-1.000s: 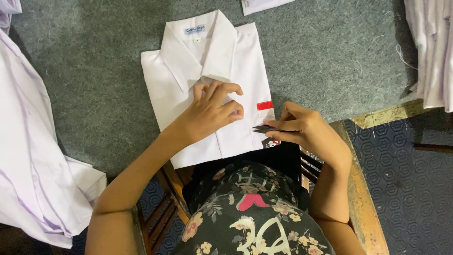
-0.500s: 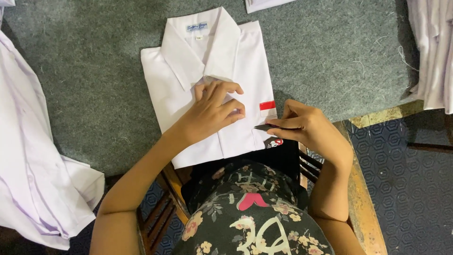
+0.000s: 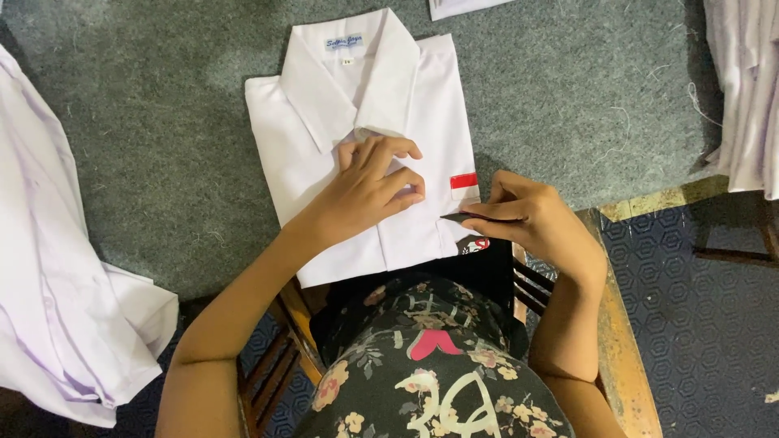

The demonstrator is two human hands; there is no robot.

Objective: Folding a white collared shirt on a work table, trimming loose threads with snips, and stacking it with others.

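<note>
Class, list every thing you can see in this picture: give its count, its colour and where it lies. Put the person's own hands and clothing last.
folded shirt: one, white with a small red patch, collar up, centre of the table
grey felt table cover: one, grey, under the shirt
loose white cloth: one heap, left edge
hanging white garments: some, white, right edge
wooden table edge: one, brown, lower right
patterned floor: dark blue, right
left hand: one, fingers pressing the shirt front
right hand: one, pinching a thin dark tool at the shirt's right edge
floral top: one, black with flowers, bottom centre
</note>
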